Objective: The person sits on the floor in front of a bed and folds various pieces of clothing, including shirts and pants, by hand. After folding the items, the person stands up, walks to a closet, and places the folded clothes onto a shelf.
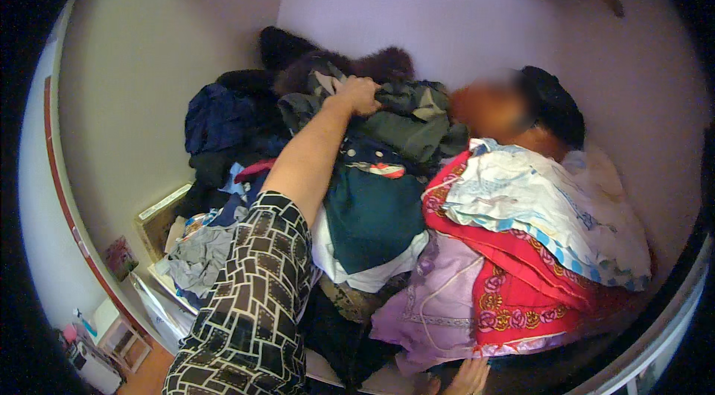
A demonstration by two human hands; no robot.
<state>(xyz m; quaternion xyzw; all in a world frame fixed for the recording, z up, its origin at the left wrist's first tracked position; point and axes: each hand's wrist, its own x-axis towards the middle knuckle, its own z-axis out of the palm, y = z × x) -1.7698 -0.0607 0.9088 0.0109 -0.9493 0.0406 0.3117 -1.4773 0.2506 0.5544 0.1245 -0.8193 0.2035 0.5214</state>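
Note:
My left hand (357, 96) reaches far into a heap of clothes, its fingers closed on a camouflage garment (426, 110) in green and tan. Behind it lies a dark brown furry piece (382, 65). Nearer me, below that forearm, are a dark green cloth (376, 209) and a white cloth (350, 270). At the lower edge, only the fingers of my right hand (469, 377) show, laid out straight beside the hem of a lilac cloth (439, 298). A red rose-patterned cloth (521, 298) lies over the lilac one.
White, blue-edged cloth (514, 190) tops the right pile, below a black cap-like item (555, 108) and a blurred orange-brown thing (488, 110). Navy clothing (220, 115) and grey cloth (201, 257) lie left. Walls (417, 7) enclose the heap. A white stool (123, 335) stands lower left.

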